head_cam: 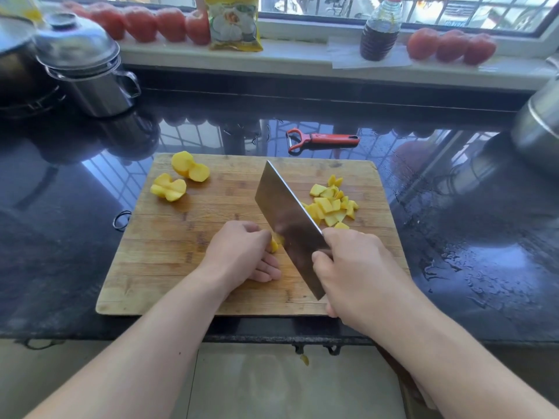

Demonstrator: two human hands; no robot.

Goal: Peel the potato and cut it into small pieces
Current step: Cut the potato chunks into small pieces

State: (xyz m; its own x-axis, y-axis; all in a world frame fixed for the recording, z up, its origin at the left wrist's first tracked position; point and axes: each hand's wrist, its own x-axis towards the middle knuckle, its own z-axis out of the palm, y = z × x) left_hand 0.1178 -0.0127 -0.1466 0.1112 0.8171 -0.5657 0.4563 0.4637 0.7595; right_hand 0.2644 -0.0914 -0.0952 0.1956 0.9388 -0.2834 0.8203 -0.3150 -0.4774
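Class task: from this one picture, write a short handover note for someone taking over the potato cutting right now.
Left hand holds a small yellow potato piece on the wooden cutting board.
Right hand grips the steel cleaver, blade beside that piece.
Done: potato peeled; pile of small cut pieces to the cleaver's right.
Left: finish this piece, then cut the two larger chunks at the board's far left.
Red-handled peeler lies on the dark counter beyond the board.

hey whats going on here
A person is chopping a peeled potato on a wooden cutting board. The right hand grips a cleaver, while the left hand holds down a potato piece beside the blade. A pile of cut pieces lies right of the blade; two larger chunks wait at the board's far left.
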